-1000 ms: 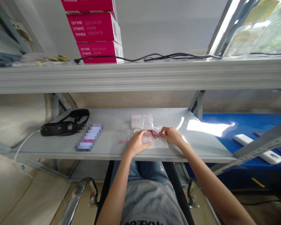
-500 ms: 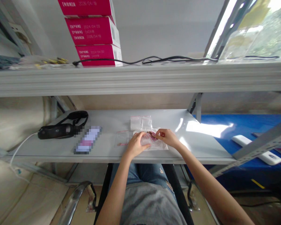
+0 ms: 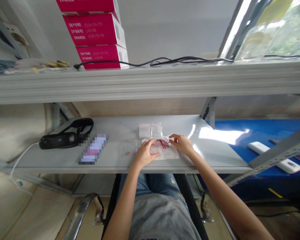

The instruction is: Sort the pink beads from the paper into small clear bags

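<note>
A clear plastic bag lies on the grey table in front of me, with a cluster of small reddish-purple beads on or in it; I cannot tell which. My left hand rests at the bag's left side, its thumb spread from the curved fingers near the beads. Just right of the cluster is my right hand, fingertips slightly apart, with nothing visible between them. Left of my left hand lies a small zip bag with a few reddish pieces inside. Two more clear zip bags lie behind the beads.
A phone and a black strapped device with a white cable are on the left. Above the table runs a shelf with pink boxes and black cables. A white power strip sits on a blue surface to the right.
My right hand has drawn back a little to the right from the beads, uncovering more of them. The left hand stays in place. The camera view has shifted slightly.
</note>
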The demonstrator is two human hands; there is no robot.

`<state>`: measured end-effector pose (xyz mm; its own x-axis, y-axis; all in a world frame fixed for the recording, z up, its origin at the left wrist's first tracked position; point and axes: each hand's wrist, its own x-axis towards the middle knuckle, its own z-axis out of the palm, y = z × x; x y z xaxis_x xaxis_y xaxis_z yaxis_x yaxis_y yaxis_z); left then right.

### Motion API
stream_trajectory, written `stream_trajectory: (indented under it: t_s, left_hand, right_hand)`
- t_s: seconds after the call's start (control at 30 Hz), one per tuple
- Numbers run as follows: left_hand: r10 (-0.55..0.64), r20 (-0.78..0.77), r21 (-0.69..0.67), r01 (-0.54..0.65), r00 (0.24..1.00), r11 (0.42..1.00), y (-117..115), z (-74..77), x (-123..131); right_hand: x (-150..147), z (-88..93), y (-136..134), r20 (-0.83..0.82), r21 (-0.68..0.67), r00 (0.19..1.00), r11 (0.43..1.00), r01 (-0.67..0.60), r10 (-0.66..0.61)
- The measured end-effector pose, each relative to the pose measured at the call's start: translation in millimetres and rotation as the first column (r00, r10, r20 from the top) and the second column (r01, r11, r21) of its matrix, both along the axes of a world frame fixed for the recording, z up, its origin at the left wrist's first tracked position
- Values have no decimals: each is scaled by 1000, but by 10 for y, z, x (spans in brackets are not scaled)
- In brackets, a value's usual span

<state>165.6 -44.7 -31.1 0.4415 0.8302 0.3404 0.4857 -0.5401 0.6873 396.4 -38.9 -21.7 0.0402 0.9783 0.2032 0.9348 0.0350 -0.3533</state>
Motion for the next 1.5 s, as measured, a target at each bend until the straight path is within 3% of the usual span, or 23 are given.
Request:
stream_trajectory:
  t_s: [0.23,0.53,0.7,0.8,0.97,1.13,1.5]
  left_hand:
    - [9,7,-7,-9,1000,1000,1,-14,-13]
    - [2,5,3,-2,1000,1000,0,-37,-20]
    - [-6,18,4,6,1000,1000,9,-46,-17]
    - [-11,28,13,10,1000,1000,21,-56,-15]
    - [-7,22,28,6,1000,1000,33,-57,-24]
    - [-2,26,29,2,1000,1000,30,-49,-18]
    - [7,8,27,-7,1000,1000,26,-56,-20]
  right_hand:
    - [-37,-11,3,78,-42,997,999,3,1]
    - [-45,21,-29,39,-33,999,999,-10,11]
    - [-202,66,-79,-178,17,969,985,-172,172]
    - [-332,45,-103,-228,42,935,962,-271,273]
    - [-447,-32,-106,-247,67,915,948,-313,319]
    - [-349,16,-103,-306,71,874,925,-374,377]
    - [-107,113,-142,-34,-31,964,964,-264,263]
